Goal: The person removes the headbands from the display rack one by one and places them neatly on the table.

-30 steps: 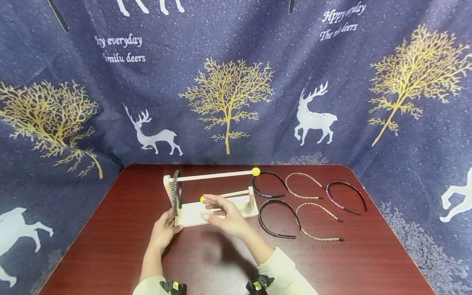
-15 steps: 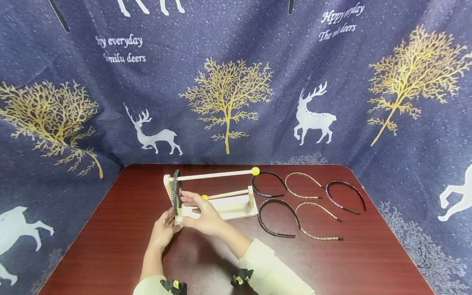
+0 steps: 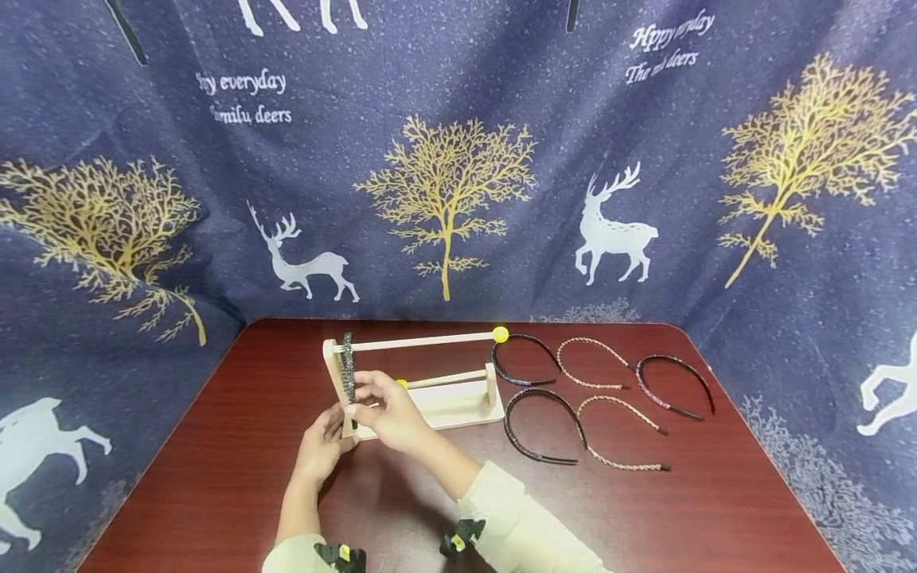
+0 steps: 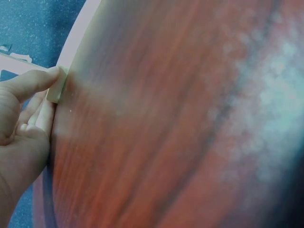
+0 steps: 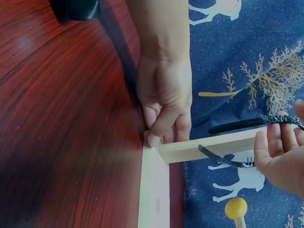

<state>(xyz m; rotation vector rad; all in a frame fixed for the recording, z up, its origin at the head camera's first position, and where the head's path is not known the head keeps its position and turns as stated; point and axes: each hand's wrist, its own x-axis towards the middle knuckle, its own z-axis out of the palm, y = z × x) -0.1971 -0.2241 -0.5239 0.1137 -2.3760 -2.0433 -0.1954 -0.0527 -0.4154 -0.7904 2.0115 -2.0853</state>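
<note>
A pale wooden rack (image 3: 458, 404) has an upper and a lower rod, each tipped with a yellow ball. A dark headband (image 3: 348, 374) with a glittery top hangs over the upper rod near the left post. My right hand (image 3: 390, 418) pinches this headband; in the right wrist view its fingers wrap the band (image 5: 237, 124) beside the post. My left hand (image 3: 317, 450) grips the left end of the rack's base. In the left wrist view the thumb of that hand (image 4: 19, 111) presses on the base corner (image 4: 56, 88).
Several headbands lie on the red-brown table (image 3: 215, 493) right of the rack: dark ones (image 3: 540, 456), braided gold ones (image 3: 623, 465) and a dark one with pink (image 3: 648, 391). A blue cloth with deer and trees (image 3: 458, 79) hangs behind the table.
My right hand has moved left from in front of the lower rod to the hanging headband and taken hold of it. The headband has turned a little. My left hand stays on the base.
</note>
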